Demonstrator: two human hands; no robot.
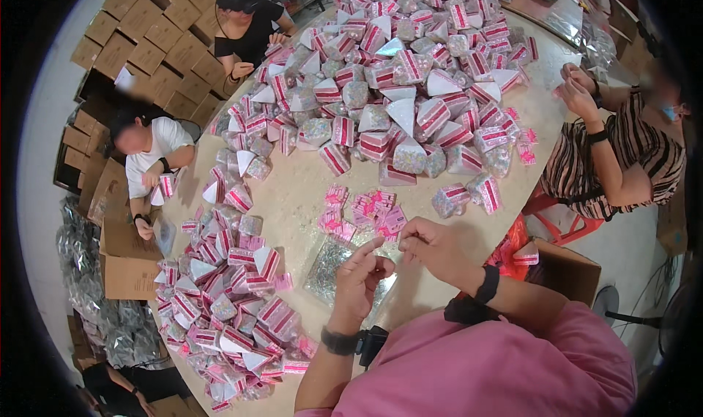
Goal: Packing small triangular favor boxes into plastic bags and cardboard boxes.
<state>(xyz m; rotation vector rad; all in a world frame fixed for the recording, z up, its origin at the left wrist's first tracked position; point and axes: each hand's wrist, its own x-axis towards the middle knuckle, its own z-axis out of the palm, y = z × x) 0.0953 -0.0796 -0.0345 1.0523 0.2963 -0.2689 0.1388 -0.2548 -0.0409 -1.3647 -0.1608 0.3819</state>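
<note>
My left hand (360, 279) is over a shallow clear tray (320, 289) of small silvery bits, fingers curled and tips drawn together. Just right of it, my right hand (437, 250) is closed in a pinch, its fingertips facing the left hand. Whatever either hand holds is too small to make out. Small pink printed cards (375, 207) lie in a loose heap beyond my fingers. Two clear packets of pale beads with pink-and-white labels, one a bead packet (483, 191), lie right of the cards.
A large pile of bead packets (395, 87) covers the table's far part; another packet pile (227, 307) is at left. Co-workers sit at left, far left and right, one in a striped top (622, 153). An open carton (564, 274) stands by my right elbow. Boxes (157, 43) line the wall.
</note>
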